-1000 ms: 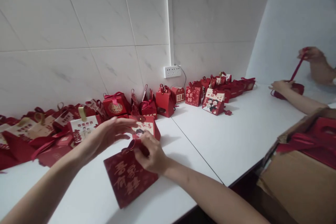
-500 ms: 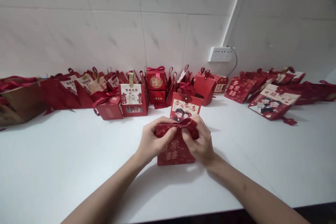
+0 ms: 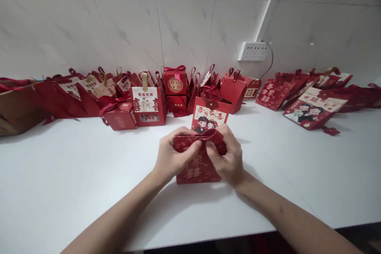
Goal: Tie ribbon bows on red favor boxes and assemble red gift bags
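Observation:
A red gift box (image 3: 199, 170) with gold characters on its front stands upright on the white table, between my two hands. My left hand (image 3: 175, 154) grips its upper left side, thumb on the front near the top edge. From the other side, my right hand (image 3: 228, 154) pinches the upper right part, thumb pressed close to the left one. Between the thumbs the top edge bows into a loop, and the far fingers are hidden behind the box. Just behind stands another red box (image 3: 210, 116) with a cartoon couple on a cream panel.
Along the tiled wall runs a row of red gift boxes, among them a white-fronted box (image 3: 148, 106), a ribboned box (image 3: 119, 116) and a stacked pair (image 3: 175, 87). More boxes, including a tilted couple box (image 3: 312, 109), stand right. A brown bag (image 3: 20, 107) sits left. A power strip (image 3: 253, 51) is on the wall.
The view has tilted down slightly, so the wall and boxes sit higher. Both hands keep their hold at the top of the box, with hardly any shift of the fingers.

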Available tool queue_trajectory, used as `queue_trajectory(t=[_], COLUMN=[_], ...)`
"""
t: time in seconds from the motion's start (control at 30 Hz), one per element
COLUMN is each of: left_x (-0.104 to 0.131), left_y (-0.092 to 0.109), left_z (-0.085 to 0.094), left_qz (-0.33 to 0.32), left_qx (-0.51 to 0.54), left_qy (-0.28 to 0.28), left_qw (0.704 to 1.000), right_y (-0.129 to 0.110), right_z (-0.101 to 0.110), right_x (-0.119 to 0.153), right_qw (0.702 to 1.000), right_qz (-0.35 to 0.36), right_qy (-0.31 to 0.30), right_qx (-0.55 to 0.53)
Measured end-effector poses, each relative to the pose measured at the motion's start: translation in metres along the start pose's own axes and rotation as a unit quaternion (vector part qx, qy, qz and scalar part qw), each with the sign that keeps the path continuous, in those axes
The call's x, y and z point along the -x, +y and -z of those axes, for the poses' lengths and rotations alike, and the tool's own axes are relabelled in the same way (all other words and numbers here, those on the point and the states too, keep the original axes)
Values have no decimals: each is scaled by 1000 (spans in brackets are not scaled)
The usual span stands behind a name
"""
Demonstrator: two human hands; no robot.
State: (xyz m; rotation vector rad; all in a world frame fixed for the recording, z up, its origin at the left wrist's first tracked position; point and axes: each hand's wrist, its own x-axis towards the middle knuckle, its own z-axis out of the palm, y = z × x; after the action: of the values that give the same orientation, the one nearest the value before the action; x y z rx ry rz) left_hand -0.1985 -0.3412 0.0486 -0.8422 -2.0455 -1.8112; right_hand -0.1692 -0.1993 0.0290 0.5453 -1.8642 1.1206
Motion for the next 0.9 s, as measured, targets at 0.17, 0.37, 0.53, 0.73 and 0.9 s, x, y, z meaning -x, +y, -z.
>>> queue_trajectory(t=[0.17,0.37,0.53,0.73,0.9], left_x=[1,1,2,-1,4], left_y=[-3,-4,-2,-5,-4], left_z=[1,0,2,0,-8], left_qz=[20,31,18,46,64], left_qx=[-12,0,7,10,52], left_qy=[14,7,-5,7,18], left_qw=[1000,999,1000,999,996], right_y=[-1,-1,-2,2,4], right_z=[1,1,1,1,6], right_x=[-2,-2,-2,-1,5], right_qw=[1000,1000,1000,1000,999], right_qz=[-9,-16,-7,-16,-32], right_qy=[-7,-6,-7,-10,-9], right_qx=[0,-4,-5,2,33])
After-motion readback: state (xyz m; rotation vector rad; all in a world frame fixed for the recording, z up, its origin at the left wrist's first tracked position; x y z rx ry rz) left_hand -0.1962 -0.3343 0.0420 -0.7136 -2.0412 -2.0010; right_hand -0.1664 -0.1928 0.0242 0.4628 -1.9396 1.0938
